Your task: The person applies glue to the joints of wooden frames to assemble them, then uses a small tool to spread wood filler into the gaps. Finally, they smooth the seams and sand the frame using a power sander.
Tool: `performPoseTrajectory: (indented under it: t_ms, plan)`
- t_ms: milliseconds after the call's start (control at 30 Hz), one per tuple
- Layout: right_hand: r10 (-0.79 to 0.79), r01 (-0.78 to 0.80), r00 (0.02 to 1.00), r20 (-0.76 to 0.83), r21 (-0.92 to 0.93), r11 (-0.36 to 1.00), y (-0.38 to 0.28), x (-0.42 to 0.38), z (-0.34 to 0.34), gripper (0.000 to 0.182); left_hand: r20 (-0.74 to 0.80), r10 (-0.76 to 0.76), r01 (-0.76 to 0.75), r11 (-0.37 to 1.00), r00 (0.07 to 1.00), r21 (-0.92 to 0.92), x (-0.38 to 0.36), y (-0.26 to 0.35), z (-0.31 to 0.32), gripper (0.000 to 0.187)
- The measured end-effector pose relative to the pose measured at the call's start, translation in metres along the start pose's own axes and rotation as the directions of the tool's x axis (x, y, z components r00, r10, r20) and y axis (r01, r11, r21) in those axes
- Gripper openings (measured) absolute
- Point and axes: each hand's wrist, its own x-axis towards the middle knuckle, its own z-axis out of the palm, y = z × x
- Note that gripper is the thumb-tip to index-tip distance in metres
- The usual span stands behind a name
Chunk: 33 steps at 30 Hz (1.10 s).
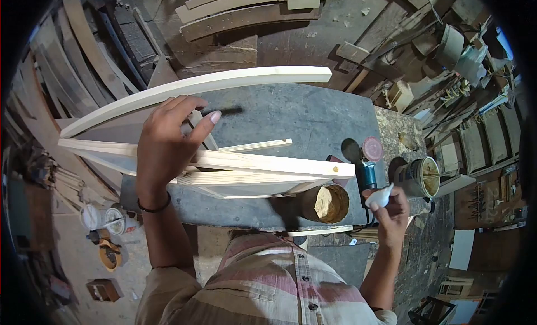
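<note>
My left hand (172, 137) is over the pale wooden frame (268, 163), its fingers curved and the thumb apart from them, with nothing held between. The frame lies on the grey-topped table (313, 115), and a long curved strip (224, 80) runs along its far side. At the right, near the table's front edge, my right hand (391, 216) pinches a small white piece (378, 197). Close to that hand are a round tub of light brown material (331, 204) and a teal power tool (369, 174) with a reddish disc (372, 149).
A bucket with a stick (426, 178) stands right of the tool. White containers (116, 221) and a wooden box (103, 290) are on the floor at lower left. Curved boards (246, 22) lie beyond the table, with scrap wood piled at upper right.
</note>
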Motion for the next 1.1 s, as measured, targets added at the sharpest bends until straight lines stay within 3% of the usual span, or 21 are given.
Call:
performPoseTrajectory:
  t_ms: [33, 100, 267, 300, 367, 433, 500, 567, 667, 700, 767, 800, 933, 1033, 1100]
  plan:
    - [0.018, -0.018, 1.000, 0.011, 0.046, 0.999, 0.007, -0.003, 0.002, 0.029, 0.015, -0.028, 0.029, 1.000, 0.999, -0.009, 0.000, 0.002, -0.001, 0.027]
    - [-0.020, 0.032, 0.998, 0.066, -0.183, 0.983, 0.027, -0.005, 0.000, 0.030, 0.026, -0.060, 0.060, 0.998, 0.998, -0.005, 0.001, 0.004, -0.002, 0.027]
    - [0.230, -0.151, 0.970, 0.080, -0.544, 0.825, 0.093, -0.013, -0.006, 0.027, -0.066, 0.029, -0.032, 0.999, 0.997, -0.040, 0.002, -0.003, -0.002, 0.020]
    - [0.138, -0.018, 0.981, 0.136, -0.643, 0.766, 0.090, -0.010, 0.006, 0.029, -0.114, 0.068, -0.080, 0.992, 0.991, -0.099, 0.002, -0.004, -0.005, 0.018]
    - [0.229, -0.046, 0.961, 0.153, -0.729, 0.683, 0.106, -0.008, 0.010, 0.030, -0.198, 0.132, -0.149, 0.986, 0.971, -0.072, 0.002, -0.001, -0.012, 0.013]
    - [0.229, 0.006, 0.950, 0.214, -0.742, 0.670, 0.120, -0.005, 0.011, 0.030, -0.339, 0.065, -0.155, 0.957, 0.939, -0.245, -0.004, -0.001, -0.021, 0.009]
    - [0.263, 0.081, 0.921, 0.287, -0.801, 0.593, 0.128, -0.001, 0.016, 0.029, -0.348, 0.048, -0.137, 0.962, 0.936, -0.235, -0.014, -0.010, -0.026, 0.005]
    - [0.279, 0.075, 0.917, 0.286, -0.808, 0.584, 0.133, 0.003, 0.023, 0.027, -0.409, 0.090, -0.215, 0.939, 0.908, -0.269, -0.022, -0.021, -0.031, 0.005]
    - [0.208, 0.252, 0.892, 0.401, -0.823, 0.509, 0.148, 0.011, 0.024, 0.017, -0.404, 0.028, -0.115, 0.975, 0.914, -0.192, -0.038, -0.037, -0.042, 0.006]
    - [0.205, 0.257, 0.890, 0.407, -0.820, 0.511, 0.155, 0.013, 0.023, 0.017, -0.407, 0.028, -0.113, 0.976, 0.913, -0.186, -0.042, -0.044, -0.046, 0.006]
    - [0.294, 0.225, 0.876, 0.383, -0.862, 0.455, 0.176, 0.015, 0.018, 0.016, -0.473, 0.061, -0.048, 0.998, 0.879, 0.040, -0.051, -0.062, -0.054, 0.005]
    - [0.269, 0.241, 0.872, 0.408, -0.838, 0.490, 0.173, 0.017, 0.022, 0.015, -0.474, 0.015, 0.027, 0.996, 0.880, 0.081, -0.056, -0.072, -0.059, 0.004]
    - [0.338, 0.209, 0.860, 0.383, -0.868, 0.450, 0.195, 0.020, 0.014, 0.022, -0.535, -0.074, 0.165, 0.978, 0.842, 0.125, -0.066, -0.104, -0.070, 0.013]
    - [0.322, 0.161, 0.874, 0.365, -0.841, 0.516, 0.209, 0.021, 0.009, 0.023, -0.471, -0.081, 0.162, 0.978, 0.878, 0.134, -0.069, -0.110, -0.071, 0.012]
    - [0.303, 0.162, 0.892, 0.336, -0.862, 0.479, 0.210, 0.019, 0.012, 0.015, -0.473, -0.070, 0.169, 0.971, 0.878, 0.169, -0.071, -0.112, -0.067, 0.012]
